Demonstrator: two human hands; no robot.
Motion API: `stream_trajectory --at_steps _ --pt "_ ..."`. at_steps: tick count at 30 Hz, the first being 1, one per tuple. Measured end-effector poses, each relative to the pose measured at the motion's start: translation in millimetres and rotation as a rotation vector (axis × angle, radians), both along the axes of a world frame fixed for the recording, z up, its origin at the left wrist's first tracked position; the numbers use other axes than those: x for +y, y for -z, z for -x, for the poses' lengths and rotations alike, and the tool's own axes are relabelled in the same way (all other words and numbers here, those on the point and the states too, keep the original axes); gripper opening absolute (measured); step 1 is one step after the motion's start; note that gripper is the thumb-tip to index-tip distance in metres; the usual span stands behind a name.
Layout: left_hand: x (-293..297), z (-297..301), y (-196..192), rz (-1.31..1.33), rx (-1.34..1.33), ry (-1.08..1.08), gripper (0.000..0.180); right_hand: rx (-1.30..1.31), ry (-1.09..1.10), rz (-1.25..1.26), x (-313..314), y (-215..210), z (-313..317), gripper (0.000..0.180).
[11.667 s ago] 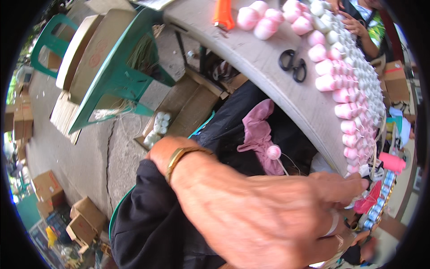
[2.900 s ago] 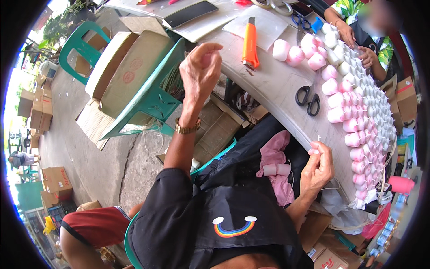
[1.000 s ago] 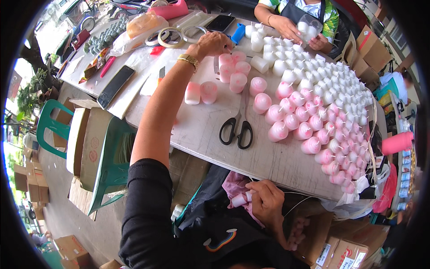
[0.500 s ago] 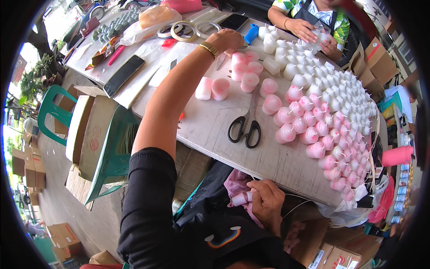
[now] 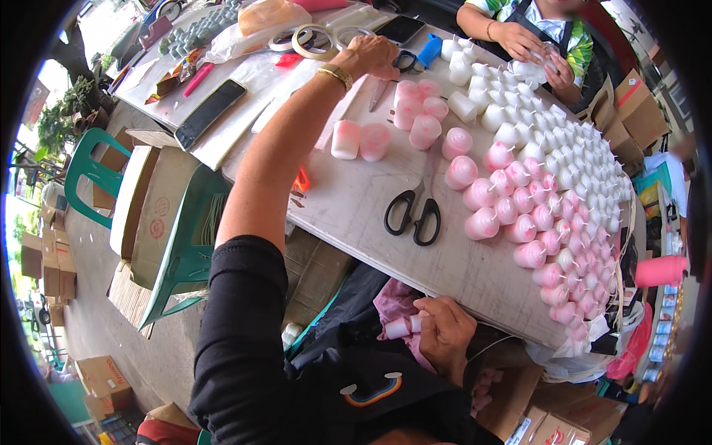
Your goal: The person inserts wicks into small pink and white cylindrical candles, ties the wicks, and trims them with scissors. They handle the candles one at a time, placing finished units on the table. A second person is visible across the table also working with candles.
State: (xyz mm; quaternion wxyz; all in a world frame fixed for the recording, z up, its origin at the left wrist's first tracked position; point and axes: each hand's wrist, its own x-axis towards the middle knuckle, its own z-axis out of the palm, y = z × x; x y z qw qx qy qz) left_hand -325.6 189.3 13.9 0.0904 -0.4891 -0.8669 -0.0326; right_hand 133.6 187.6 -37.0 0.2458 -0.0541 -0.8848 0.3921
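Note:
My left hand (image 5: 367,58) reaches across the table beside tape rolls (image 5: 315,42) and a small pair of scissors with dark loop handles (image 5: 406,61). Its fingertips are turned down and hidden, so whether they hold anything does not show. Over my lap, my right hand (image 5: 447,334) is closed, with a small pale pink-and-white candle (image 5: 398,328) at its fingers, against a pink cloth (image 5: 393,300). Black-handled scissors (image 5: 414,211) lie on the tabletop. Right of them stand many pink-and-white candles (image 5: 523,199) with wicks, and white ones (image 5: 575,152) behind.
A smartphone (image 5: 210,115) lies at the table's left, and another phone (image 5: 400,30) at the far side. A blue-handled item (image 5: 430,50) lies near the white candles. Across the table, a person's hands (image 5: 530,52) hold clear wrapping. A green chair (image 5: 185,237) stands left.
My left hand has shifted slightly away and left, uncovering the small scissors' dark handles. My right hand stays over my lap; the thin white strand by its fingertips no longer shows. The view has shifted slightly.

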Motion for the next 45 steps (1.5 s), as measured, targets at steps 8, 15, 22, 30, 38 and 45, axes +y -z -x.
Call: stream_trajectory --at_steps 8,15,22,30,38,45 --pt "14 -13 2 -0.047 -0.073 -0.241 0.046 -0.001 0.008 -0.026 -3 0 1 0.02" --pt "17 -17 -25 0.138 0.018 -0.282 0.063 0.003 -0.001 -0.012 -1 2 -2 0.02" --pt "10 -10 -9 0.026 0.015 -0.372 0.05 -0.026 -0.031 -0.011 -2 4 -1 0.02" --pt "22 -2 -34 -0.301 0.09 -0.343 0.044 -0.06 -0.036 -0.013 -2 4 0 0.019" --pt "4 -5 -8 0.24 0.389 -0.308 0.026 -0.038 -0.047 -0.009 -2 4 1 0.019" --pt "-3 -27 -4 0.18 0.311 -0.158 0.02 -0.059 -0.052 -0.011 -1 7 1 0.018"
